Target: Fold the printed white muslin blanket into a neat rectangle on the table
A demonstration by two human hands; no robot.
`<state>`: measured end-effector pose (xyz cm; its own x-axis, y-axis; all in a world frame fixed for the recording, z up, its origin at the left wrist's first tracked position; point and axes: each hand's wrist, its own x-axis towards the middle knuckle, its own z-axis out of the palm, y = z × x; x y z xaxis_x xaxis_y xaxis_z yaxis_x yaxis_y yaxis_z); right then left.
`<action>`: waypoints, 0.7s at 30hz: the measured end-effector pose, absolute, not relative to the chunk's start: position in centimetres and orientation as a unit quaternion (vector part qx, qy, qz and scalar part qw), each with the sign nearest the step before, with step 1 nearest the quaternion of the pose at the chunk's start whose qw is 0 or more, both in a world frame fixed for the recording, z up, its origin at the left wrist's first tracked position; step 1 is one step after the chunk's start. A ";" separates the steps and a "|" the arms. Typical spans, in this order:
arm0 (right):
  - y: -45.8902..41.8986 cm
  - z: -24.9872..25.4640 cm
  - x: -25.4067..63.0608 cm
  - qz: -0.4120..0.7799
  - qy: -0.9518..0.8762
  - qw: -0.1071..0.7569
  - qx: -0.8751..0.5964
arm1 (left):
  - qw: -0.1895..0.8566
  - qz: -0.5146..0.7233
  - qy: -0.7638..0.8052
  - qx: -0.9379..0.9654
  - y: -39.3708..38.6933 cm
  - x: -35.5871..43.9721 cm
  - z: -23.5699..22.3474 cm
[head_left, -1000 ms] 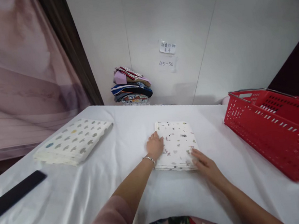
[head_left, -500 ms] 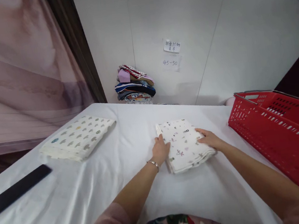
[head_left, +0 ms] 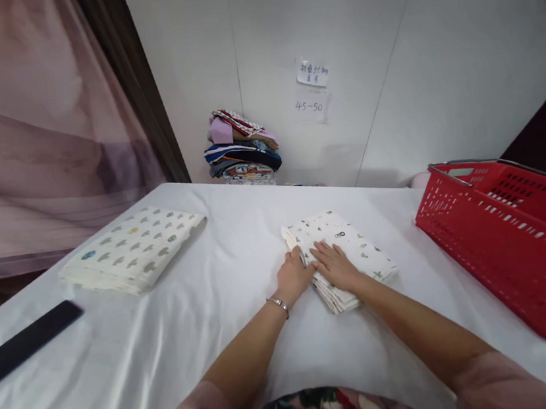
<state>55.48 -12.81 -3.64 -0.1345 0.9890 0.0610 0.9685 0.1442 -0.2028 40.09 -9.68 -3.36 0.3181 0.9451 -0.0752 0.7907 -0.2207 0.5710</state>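
Note:
A folded white cloth (head_left: 366, 253) with small printed figures lies on the white-covered table in front of me. Its layered edges face left and toward me. My left hand (head_left: 294, 276) holds the left edge, thumb on top and fingers curled at the side; a bracelet circles that wrist. Flat on the cloth near that same edge rests my right hand (head_left: 336, 267), palm down, with its fingers stretched out close to my left thumb. Farther left lies another folded cream cloth (head_left: 134, 248) with grey mushroom-like prints, touched by neither hand.
A red plastic basket (head_left: 507, 249) with metal handles stands at the right. At the left front lies a long black strip (head_left: 26, 344). Behind the table's far edge rises a stack of folded fabrics (head_left: 242, 147) against the wall, near paper notes (head_left: 311, 75). A pink curtain (head_left: 34, 127) hangs left.
My right hand has moved left from the cloth's right edge to lie flat near its left side. The left hand stays at the left edge. The cloth's left layers now show more.

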 end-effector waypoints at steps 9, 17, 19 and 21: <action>-13.2 -4.4 55.2 0.046 -0.751 0.080 -0.654 | 0.085 0.226 0.421 0.874 -6.0 41.4 -1.5; -16.6 -3.8 53.5 0.078 -0.770 0.066 -0.630 | 0.132 0.190 0.451 0.862 -3.5 40.6 -5.5; -17.8 -4.0 53.1 0.072 -0.773 0.064 -0.627 | 0.132 0.196 0.448 0.862 -3.5 40.4 -5.9; -19.0 -4.5 52.6 0.052 -0.775 0.066 -0.626 | 0.137 0.202 0.442 0.863 -3.6 40.4 -6.0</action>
<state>52.63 -18.99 -4.47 -0.2069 0.9777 0.0370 0.9640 0.2101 -0.1631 40.41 -3.58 -6.00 0.5277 0.8184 0.2273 0.7076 -0.5716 0.4154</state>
